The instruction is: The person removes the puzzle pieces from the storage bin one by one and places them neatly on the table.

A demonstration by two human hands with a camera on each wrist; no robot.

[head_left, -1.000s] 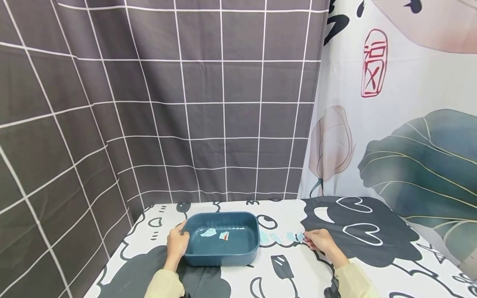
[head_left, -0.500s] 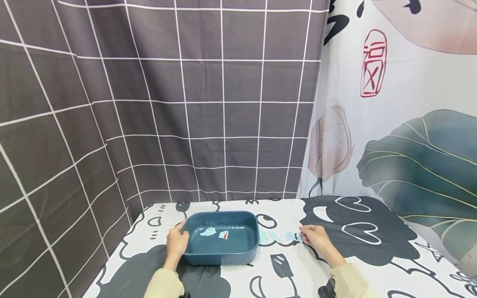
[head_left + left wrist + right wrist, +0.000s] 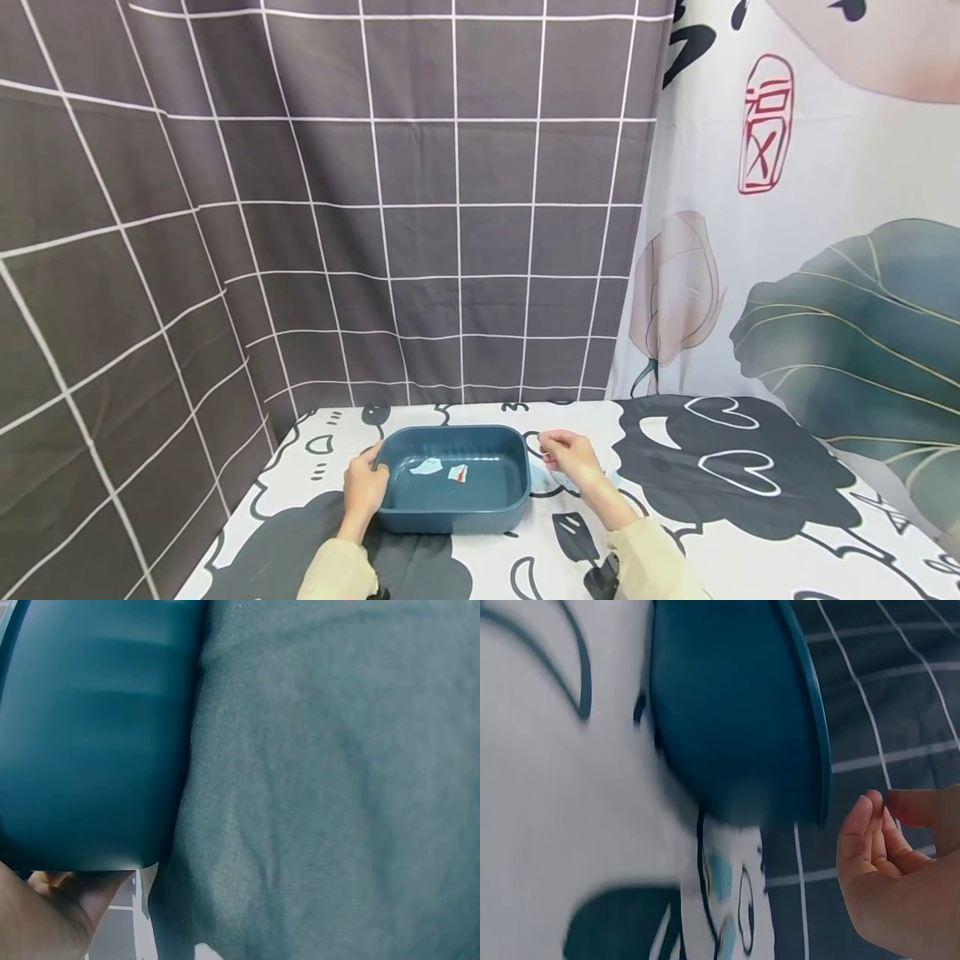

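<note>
A dark blue rectangular plastic bin (image 3: 453, 522) stands on the patterned cloth. Inside it lie a pale blue scrap (image 3: 427, 466) and a white scrap with a red mark (image 3: 458, 473). My left hand (image 3: 365, 487) grips the bin's left end, thumb over the rim; the left wrist view shows fingers (image 3: 56, 907) at its end wall. Just beyond the right rim is my right hand (image 3: 570, 458), its thumb and fingertips (image 3: 866, 806) brought together above the cloth. I cannot tell whether a scrap is between them. Pale blue scraps (image 3: 540, 478) lie right of the bin, partly hidden by that hand.
The table is covered by a white cloth (image 3: 540, 542) with dark cartoon prints. A grey curtain with a white grid (image 3: 420, 250) hangs behind and to the left, and a white printed curtain (image 3: 697, 167) hangs at the right.
My right hand has moved left from the far end of the row of scraps to beside the bin's right rim. The left hand keeps its grip; the head view has shifted slightly.
</note>
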